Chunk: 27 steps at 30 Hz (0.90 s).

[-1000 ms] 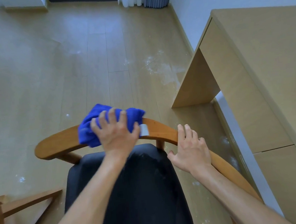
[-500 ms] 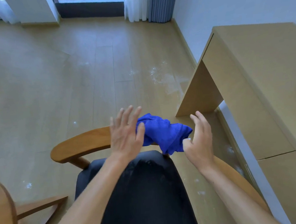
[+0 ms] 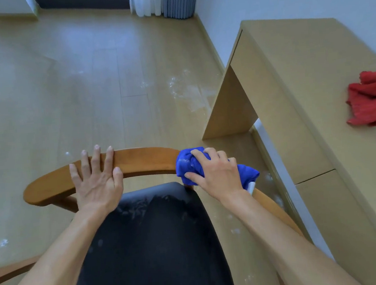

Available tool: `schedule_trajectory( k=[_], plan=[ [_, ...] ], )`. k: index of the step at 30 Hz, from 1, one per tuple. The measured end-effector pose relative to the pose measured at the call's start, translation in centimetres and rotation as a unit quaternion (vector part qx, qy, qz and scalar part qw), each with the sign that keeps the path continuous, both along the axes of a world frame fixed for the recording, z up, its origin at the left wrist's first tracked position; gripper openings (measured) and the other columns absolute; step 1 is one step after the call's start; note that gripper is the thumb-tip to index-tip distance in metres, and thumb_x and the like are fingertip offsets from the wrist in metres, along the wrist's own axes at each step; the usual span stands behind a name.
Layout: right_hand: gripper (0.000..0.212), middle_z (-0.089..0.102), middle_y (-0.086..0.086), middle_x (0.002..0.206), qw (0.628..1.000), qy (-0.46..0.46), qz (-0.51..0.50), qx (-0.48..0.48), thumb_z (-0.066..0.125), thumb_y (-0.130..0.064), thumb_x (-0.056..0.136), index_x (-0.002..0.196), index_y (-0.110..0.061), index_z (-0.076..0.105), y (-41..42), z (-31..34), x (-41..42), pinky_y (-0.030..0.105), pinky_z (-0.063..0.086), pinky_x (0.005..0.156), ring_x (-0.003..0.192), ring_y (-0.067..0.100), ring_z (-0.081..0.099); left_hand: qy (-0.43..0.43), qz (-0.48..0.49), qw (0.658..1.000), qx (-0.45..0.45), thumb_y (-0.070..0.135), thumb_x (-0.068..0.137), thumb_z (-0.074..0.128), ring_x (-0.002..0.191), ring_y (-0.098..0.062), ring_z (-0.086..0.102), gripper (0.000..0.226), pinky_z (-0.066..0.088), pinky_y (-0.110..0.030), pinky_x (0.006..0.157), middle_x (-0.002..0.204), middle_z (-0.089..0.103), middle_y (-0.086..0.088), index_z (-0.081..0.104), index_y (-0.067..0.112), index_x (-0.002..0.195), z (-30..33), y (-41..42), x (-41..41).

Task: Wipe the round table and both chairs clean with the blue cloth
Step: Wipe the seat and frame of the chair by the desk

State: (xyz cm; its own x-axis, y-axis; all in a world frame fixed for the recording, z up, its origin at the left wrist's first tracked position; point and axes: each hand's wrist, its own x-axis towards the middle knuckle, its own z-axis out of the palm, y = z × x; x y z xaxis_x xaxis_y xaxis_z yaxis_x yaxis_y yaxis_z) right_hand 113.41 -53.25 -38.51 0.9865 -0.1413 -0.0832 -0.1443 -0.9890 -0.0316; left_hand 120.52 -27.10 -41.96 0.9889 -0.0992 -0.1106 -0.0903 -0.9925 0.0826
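- The step in hand is wiping one chair: its curved wooden backrest rail (image 3: 143, 161), which arcs across the middle of the view above the dark seat (image 3: 150, 242).
- The right hand (image 3: 215, 174) grips the bunched blue cloth (image 3: 186, 166) with fingers curled over it, pressing it onto the right part of the rail, where it bends toward the near side.
- The left hand (image 3: 96, 181) lies flat on the left part of the rail, fingers straight and slightly spread, apparently steadying the chair.
- The seat shows pale smears and specks, so it likely needs wiping yet.
- The next move probably calls for dragging the cloth along the right arm of the rail toward the near side, keeping pressure down, then onto the seat.
- A red cloth (image 3: 372, 101) lies on the light wooden desk (image 3: 302, 74) at right, well apart from the chair.
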Motion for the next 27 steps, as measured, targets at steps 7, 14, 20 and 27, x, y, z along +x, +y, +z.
schedule_trajectory(
  k=[7,14,20,27],
  plan=[
    [0.054,0.06,0.005,0.113,0.995,-0.012,-0.08,-0.052,0.071,-0.052,0.076,0.121,-0.024,0.06,-4.5,3.8,-10.3,0.039,0.046,0.069,0.09,0.03,0.058,0.015,-0.028,0.999,-0.022,0.053,0.088,0.0,0.147,-0.03,-0.011,0.076,-0.012,-0.056,0.114,0.162,-0.004,-0.007,0.002,0.017,0.154,0.5,-5.3,-0.9],
    [0.071,0.062,0.009,0.114,0.96,-0.127,-0.242,0.057,0.095,-0.026,0.048,0.113,-0.017,0.068,-4.2,3.7,-22.3,0.045,0.055,0.072,0.091,0.034,0.063,0.05,-0.236,0.969,-0.058,0.059,0.093,0.001,0.147,-0.028,-0.018,0.069,-0.015,-0.054,0.114,0.162,-0.006,-0.003,0.004,0.026,0.154,1.5,-17.1,-7.2],
    [0.061,0.048,-0.005,0.137,0.981,-0.052,-0.174,0.073,0.065,-0.054,0.079,0.134,-0.034,0.049,-5.8,5.5,-14.6,0.036,0.046,0.091,0.115,0.023,0.051,0.072,-0.284,0.954,-0.058,0.047,0.091,-0.009,0.147,-0.024,-0.017,0.065,-0.012,-0.052,0.116,0.163,-0.003,0.004,0.002,0.031,0.153,1.6,-21.0,-10.2],
    [0.059,0.056,0.002,0.13,0.945,-0.159,-0.233,0.165,0.083,-0.032,0.068,0.123,-0.024,0.064,-5.0,3.7,-23.2,0.038,0.053,0.084,0.109,0.025,0.058,0.111,-0.259,0.956,-0.078,0.045,0.1,0.004,0.147,-0.019,-0.016,0.055,-0.014,-0.049,0.116,0.162,0.0,0.007,0.008,0.033,0.153,2.4,-21.9,-10.9]
  ],
)
